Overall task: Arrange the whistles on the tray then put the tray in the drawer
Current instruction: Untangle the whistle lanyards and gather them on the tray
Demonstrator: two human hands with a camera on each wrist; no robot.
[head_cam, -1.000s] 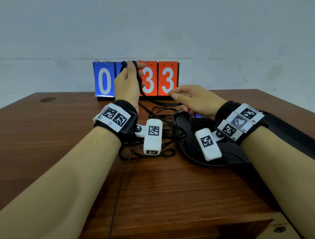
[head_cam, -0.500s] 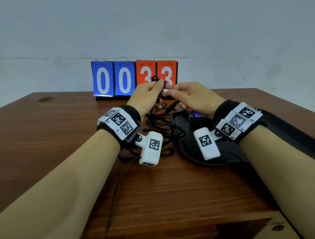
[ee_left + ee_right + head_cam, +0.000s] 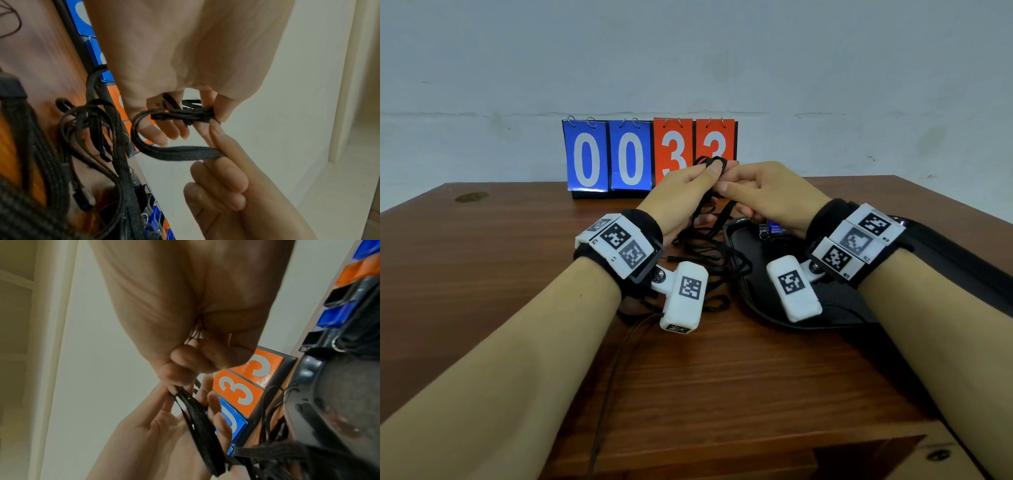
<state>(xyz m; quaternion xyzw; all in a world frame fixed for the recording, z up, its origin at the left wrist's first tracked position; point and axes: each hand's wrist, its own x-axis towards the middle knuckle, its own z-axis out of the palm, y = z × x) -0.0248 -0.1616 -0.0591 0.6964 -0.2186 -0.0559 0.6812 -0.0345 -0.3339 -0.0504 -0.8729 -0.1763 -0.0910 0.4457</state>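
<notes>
Both hands meet above the table's far middle and hold a folded bundle of black lanyard (image 3: 710, 161). My left hand (image 3: 714, 168) pinches the gathered loops between thumb and forefinger (image 3: 207, 116). My right hand (image 3: 724, 186) pinches a loop of the same lanyard (image 3: 180, 153), its other fingers curled. More black lanyards (image 3: 709, 253) lie tangled on the table below the hands. A black tray (image 3: 756, 305) sits under my right wrist, with a blue whistle (image 3: 774, 228) at its far end. The right wrist view shows blue, black and orange whistles (image 3: 333, 316) on the tray.
A flip scoreboard (image 3: 650, 154) reading 0033 stands at the table's far edge against the wall. A thin black cable (image 3: 613, 377) runs from my left wrist toward the front edge. A wide black strap (image 3: 962, 263) lies at the right. A wooden part (image 3: 893, 455) shows below the front edge.
My left hand came down from in front of the scoreboard and moved right to meet my right hand. Both now pinch the gathered lanyard together.
</notes>
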